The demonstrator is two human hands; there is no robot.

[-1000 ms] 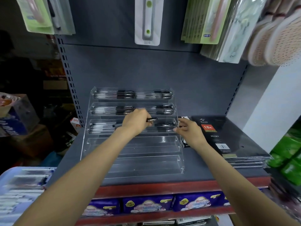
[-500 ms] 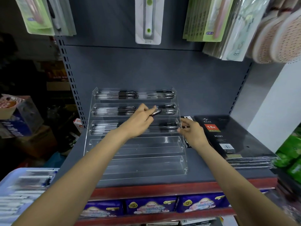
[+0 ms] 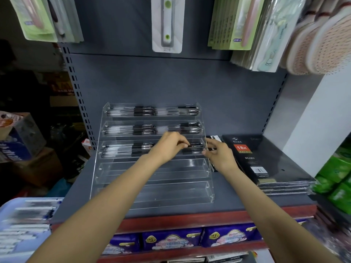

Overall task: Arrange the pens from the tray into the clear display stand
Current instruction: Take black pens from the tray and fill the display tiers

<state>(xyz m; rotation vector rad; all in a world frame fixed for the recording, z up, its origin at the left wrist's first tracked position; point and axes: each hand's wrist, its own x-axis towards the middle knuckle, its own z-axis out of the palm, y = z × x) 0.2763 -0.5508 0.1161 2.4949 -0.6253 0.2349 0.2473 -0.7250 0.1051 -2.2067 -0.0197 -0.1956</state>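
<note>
Black diaries (image 3: 252, 156) lie just right of the clear display stand (image 3: 152, 185), where the left hand (image 3: 169, 145) pinches a pen (image 3: 192, 145) at the third tier, the right hand (image 3: 221, 154) loosely curled on the stand's edge, the blurred tray (image 3: 11, 207) cut off lower left.

A shop: packaged goods (image 3: 166, 25) hang on a slotted wall; stacked diaries (image 3: 266, 160) fill the shelf (image 3: 228, 204).
</note>
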